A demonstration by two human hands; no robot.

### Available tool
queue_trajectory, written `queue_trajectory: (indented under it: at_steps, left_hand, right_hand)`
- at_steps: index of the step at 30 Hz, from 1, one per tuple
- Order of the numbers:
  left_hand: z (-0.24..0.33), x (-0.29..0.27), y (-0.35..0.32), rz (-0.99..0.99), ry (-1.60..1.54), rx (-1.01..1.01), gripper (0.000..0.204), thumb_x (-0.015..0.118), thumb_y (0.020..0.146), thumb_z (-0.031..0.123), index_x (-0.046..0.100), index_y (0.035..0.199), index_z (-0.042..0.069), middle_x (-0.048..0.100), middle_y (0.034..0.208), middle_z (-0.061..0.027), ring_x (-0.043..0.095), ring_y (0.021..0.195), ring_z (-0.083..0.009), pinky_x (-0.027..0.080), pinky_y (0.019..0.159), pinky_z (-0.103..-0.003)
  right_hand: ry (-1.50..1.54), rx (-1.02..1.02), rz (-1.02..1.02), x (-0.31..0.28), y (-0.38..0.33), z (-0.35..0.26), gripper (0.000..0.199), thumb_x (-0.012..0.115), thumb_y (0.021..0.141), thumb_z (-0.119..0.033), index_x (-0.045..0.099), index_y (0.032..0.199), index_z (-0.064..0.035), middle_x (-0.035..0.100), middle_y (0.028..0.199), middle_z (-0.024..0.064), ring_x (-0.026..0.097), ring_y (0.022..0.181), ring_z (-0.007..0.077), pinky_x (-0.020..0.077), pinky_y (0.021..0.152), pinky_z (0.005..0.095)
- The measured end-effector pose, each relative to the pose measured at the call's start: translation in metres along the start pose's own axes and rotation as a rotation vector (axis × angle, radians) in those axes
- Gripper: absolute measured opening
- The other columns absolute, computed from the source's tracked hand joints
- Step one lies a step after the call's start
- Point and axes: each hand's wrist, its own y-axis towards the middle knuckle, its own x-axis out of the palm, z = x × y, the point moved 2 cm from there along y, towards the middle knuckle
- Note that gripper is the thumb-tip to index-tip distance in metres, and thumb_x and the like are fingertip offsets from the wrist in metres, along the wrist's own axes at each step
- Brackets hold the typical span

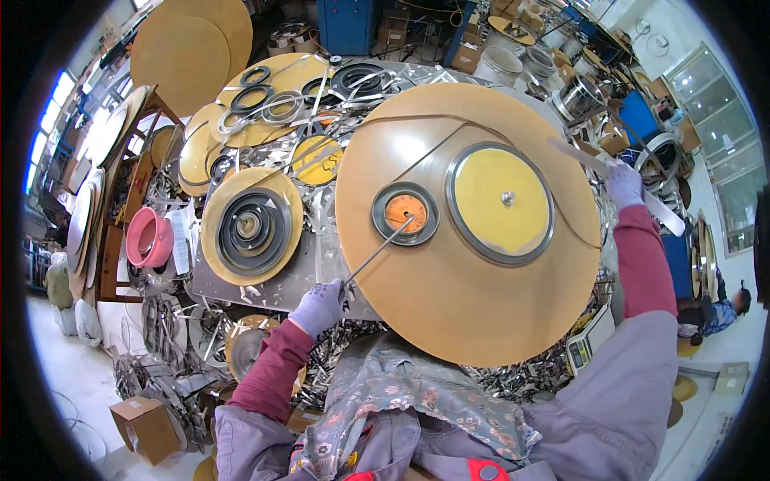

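A large tan disc [473, 321] lies in front of me. On it rest a yellow round plate with a metal rim [497, 200] and a central knob, and a smaller dark ring with an orange hub [401, 212]. My left hand [318, 307], in a pale glove, is closed on a thin metal rod [373, 262]; its far end meets the orange hub. A dark narrow band [437, 144] runs across the disc around both round pieces. Off the disc's right edge, my right hand [624, 184], also gloved, grips a long, flat, pale strip [664, 215] that reaches over the disc.
Left of the disc, a tan plate carries stacked black rings [250, 227]. A pink tub [149, 238] sits farther left. Behind are loose rings [282, 106] and metal scraps; more scraps lie below the table. A cardboard box [144, 429] stands lower left; another person [718, 313] is at far right.
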Motion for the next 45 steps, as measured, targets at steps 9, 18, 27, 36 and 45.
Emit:
queue_trajectory:
  at_steps: [9,18,27,36,45]
  left_hand:
    - [-0.006,0.002,0.002,-0.042,0.018,-0.023,0.014,0.051,0.086,0.015,0.053,0.095,0.004,0.063,0.082,-0.0231,0.062,0.081,-0.0414,0.048,0.071,-0.05]
    - [-0.018,-0.005,-0.002,-0.045,0.058,-0.003,0.017,0.05,0.087,0.016,0.052,0.098,0.003,0.063,0.084,-0.0232,0.061,0.082,-0.0417,0.048,0.071,-0.05]
    - [-0.034,-0.003,-0.017,-0.016,0.013,0.036,0.012,0.05,0.086,0.013,0.052,0.09,0.001,0.06,0.076,-0.024,0.06,0.077,-0.0431,0.046,0.068,-0.05]
    - [-0.017,0.008,-0.019,-0.028,-0.029,0.065,0.012,0.05,0.084,0.011,0.05,0.092,0.001,0.06,0.076,-0.0243,0.06,0.076,-0.0432,0.046,0.068,-0.051]
    - [0.017,0.015,-0.002,-0.117,-0.012,0.002,0.015,0.048,0.085,0.011,0.051,0.096,0.0,0.063,0.084,-0.0246,0.062,0.084,-0.0407,0.048,0.073,-0.049]
  right_hand:
    - [0.002,-0.142,-0.054,-0.011,0.013,-0.009,0.017,0.055,0.081,-0.018,0.061,0.097,-0.0145,0.063,0.091,0.0031,0.063,0.093,0.0182,0.0521,0.073,0.0312]
    - [0.022,-0.374,-0.455,-0.065,-0.057,0.036,0.025,0.067,0.073,-0.03,0.069,0.097,-0.0205,0.065,0.098,0.0068,0.06,0.098,0.0239,0.047,0.084,0.036]
    - [0.551,-0.518,-0.797,-0.201,-0.073,-0.023,0.028,0.068,0.075,-0.032,0.073,0.096,-0.0149,0.069,0.092,0.0116,0.065,0.088,0.029,0.0499,0.082,0.0383]
    - [0.964,-0.336,-0.32,-0.184,-0.064,-0.12,0.03,0.057,0.087,-0.025,0.065,0.11,-0.0083,0.068,0.096,0.0154,0.064,0.091,0.0318,0.0486,0.084,0.0407]
    - [1.117,0.215,-0.113,-0.054,-0.044,-0.258,0.032,0.055,0.09,-0.026,0.06,0.116,-0.0078,0.065,0.104,0.0178,0.062,0.096,0.0348,0.0476,0.086,0.0427]
